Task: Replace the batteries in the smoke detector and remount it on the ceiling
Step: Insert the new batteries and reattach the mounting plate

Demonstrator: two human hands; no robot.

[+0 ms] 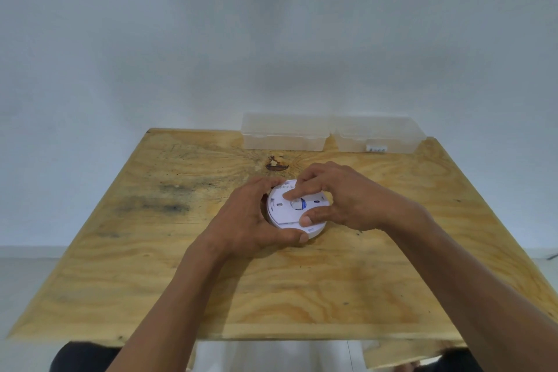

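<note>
Plainly, stage: the round white plastic smoke detector (290, 214) lies back-up on the bare plywood table (151, 251), near its middle, so remounting is left; whether fresh batteries are in, I cannot tell.
Left hand (250, 220): fingers curled round the detector's rim, steadying it.
Right hand (344, 199): thumb on the near edge, forefinger pressing the back plate.

I see my left hand (250, 217) curled in a grip, my right hand (338, 199) beside it, forefinger pressing down.
</note>
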